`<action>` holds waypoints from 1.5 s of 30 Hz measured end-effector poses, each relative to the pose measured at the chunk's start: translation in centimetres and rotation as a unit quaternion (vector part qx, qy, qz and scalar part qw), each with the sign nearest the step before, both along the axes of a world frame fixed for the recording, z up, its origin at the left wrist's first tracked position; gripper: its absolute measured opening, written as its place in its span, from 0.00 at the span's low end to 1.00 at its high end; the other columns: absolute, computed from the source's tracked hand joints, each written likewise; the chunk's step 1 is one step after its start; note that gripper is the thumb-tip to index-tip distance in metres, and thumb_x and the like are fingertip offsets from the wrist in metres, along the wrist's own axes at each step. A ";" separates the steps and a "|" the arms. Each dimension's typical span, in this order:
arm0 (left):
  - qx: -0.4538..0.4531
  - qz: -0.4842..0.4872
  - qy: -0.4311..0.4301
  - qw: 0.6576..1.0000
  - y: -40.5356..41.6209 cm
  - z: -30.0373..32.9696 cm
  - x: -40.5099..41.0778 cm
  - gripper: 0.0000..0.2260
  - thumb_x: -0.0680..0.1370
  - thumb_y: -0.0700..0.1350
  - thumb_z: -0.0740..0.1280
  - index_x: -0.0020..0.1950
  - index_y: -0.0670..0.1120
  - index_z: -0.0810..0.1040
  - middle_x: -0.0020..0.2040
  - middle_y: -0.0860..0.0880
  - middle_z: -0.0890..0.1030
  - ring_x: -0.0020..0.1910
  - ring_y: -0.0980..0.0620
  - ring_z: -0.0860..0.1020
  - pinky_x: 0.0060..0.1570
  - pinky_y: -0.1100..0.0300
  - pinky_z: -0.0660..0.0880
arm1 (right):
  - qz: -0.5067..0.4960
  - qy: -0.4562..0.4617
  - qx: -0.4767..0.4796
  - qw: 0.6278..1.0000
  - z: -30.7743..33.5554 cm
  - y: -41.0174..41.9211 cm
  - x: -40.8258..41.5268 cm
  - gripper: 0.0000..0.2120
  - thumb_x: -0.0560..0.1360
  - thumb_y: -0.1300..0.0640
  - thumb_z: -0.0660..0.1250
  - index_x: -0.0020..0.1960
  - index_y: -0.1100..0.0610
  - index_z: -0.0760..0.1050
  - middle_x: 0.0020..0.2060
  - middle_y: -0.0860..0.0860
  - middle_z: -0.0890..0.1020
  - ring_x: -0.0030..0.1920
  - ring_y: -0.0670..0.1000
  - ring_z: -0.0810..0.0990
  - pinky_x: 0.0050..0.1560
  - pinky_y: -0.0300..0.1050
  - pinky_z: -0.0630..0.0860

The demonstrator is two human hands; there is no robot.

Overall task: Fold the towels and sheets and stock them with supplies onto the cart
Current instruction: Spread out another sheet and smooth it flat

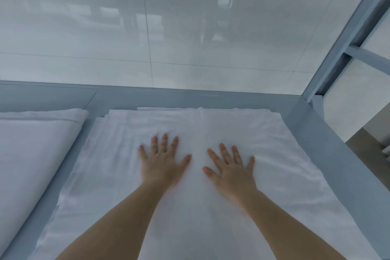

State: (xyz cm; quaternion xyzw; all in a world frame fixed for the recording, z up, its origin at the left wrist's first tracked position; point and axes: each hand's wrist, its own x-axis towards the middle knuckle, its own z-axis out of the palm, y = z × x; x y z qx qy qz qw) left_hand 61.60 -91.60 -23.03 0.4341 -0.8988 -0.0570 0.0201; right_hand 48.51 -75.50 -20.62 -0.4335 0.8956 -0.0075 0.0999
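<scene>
A white folded sheet (274, 154) lies flat on a pale blue-grey shelf surface (316, 133), several layers showing at its far left corner. My left hand (162, 162) rests palm down on the sheet, fingers spread. My right hand (231, 167) lies flat on it too, a little to the right, fingers apart. Neither hand holds anything. Beside the sheet at the left sits a second white folded linen (31, 143), separated from it by a strip of bare shelf.
A glossy white tiled wall (190, 27) rises right behind the shelf. A blue-grey metal upright and crossbar (346, 48) stand at the right corner. Beyond the right edge, lower floor (367, 148) shows.
</scene>
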 end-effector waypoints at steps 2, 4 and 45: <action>0.001 -0.002 0.001 1.000 -0.8 0.0 -0.4 0.39 0.67 0.74 0.32 0.77 0.61 0.39 0.79 0.55 0.41 0.78 0.48 0.38 0.70 0.38 0.35 | -0.014 0.015 0.000 1.000 -0.7 -0.8 -1.0 0.30 0.73 0.28 0.37 0.73 0.31 0.36 0.76 0.38 0.37 0.76 0.49 0.33 0.69 0.69 0.33; 0.002 -0.006 -0.003 1.000 -1.6 0.1 -0.9 0.39 0.68 0.74 0.34 0.77 0.61 0.39 0.79 0.54 0.41 0.77 0.48 0.38 0.70 0.38 0.34 | -0.026 0.026 -0.006 0.999 -1.2 -1.6 -1.6 0.31 0.71 0.27 0.34 0.73 0.31 0.35 0.76 0.38 0.36 0.76 0.49 0.33 0.69 0.70 0.34; -0.001 0.017 0.014 1.000 -8.5 0.1 -6.0 0.32 0.74 0.70 0.40 0.77 0.62 0.43 0.79 0.52 0.42 0.77 0.44 0.39 0.65 0.30 0.35 | 0.020 0.028 -0.055 0.998 -1.4 -18.0 -6.9 0.24 0.80 0.39 0.40 0.76 0.34 0.43 0.78 0.42 0.44 0.78 0.53 0.41 0.74 0.63 0.39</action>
